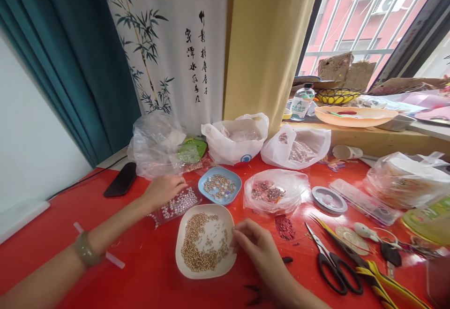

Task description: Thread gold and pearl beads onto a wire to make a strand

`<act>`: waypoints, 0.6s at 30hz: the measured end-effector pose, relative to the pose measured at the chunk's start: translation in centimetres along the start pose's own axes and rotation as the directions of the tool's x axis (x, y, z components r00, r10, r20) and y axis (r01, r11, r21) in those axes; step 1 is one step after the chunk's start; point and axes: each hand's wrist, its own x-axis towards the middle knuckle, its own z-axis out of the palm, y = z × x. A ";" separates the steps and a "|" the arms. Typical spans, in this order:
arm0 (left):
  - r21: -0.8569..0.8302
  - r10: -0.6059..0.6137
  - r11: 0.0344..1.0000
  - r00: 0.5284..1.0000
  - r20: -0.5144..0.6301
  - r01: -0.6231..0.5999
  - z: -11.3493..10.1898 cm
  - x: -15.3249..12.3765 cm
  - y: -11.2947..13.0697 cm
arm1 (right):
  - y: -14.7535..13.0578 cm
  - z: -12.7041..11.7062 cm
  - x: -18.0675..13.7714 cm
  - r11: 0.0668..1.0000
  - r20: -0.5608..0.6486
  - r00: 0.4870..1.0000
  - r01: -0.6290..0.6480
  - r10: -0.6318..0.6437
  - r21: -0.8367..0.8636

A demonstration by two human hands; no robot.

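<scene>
My left hand (165, 191), a bangle on its wrist, is over the back left of a clear plastic box of pearl beads (181, 203). Its fingers are bunched together, and whatever lies between them is hidden. At the right rim of a white plate (206, 275) is my right hand (256, 244), thumb and forefinger pinched together; anything held there is too small to make out. Small gold beads (197, 248) lie mostly along the plate's left and front. Behind it, a light blue dish (205, 174) holds mixed gold and clear beads.
Scissors (332, 262) and yellow-handled tweezers or pliers (365, 264) lie at the right. Plastic bags (235, 145) line the back, with an open bag of reddish beads (256, 177) nearer. A black phone (121, 180) lies at the left. A round white lid (329, 199) sits right of centre.
</scene>
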 end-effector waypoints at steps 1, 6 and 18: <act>0.037 -0.059 0.997 0.994 -0.088 0.062 -0.3 -0.4 -0.7 | -0.1 0.0 0.0 1.000 -0.002 1.000 0.001 -0.001 -0.006; 0.018 -0.436 0.846 0.713 -0.549 0.532 -1.9 -2.5 -7.6 | -0.3 0.1 -0.2 0.999 -0.012 1.000 0.020 -0.020 -0.036; -0.140 -0.422 0.875 0.589 -0.689 0.464 -1.6 -3.1 -10.6 | -0.2 0.1 -0.2 0.998 -0.009 0.999 0.040 -0.040 -0.048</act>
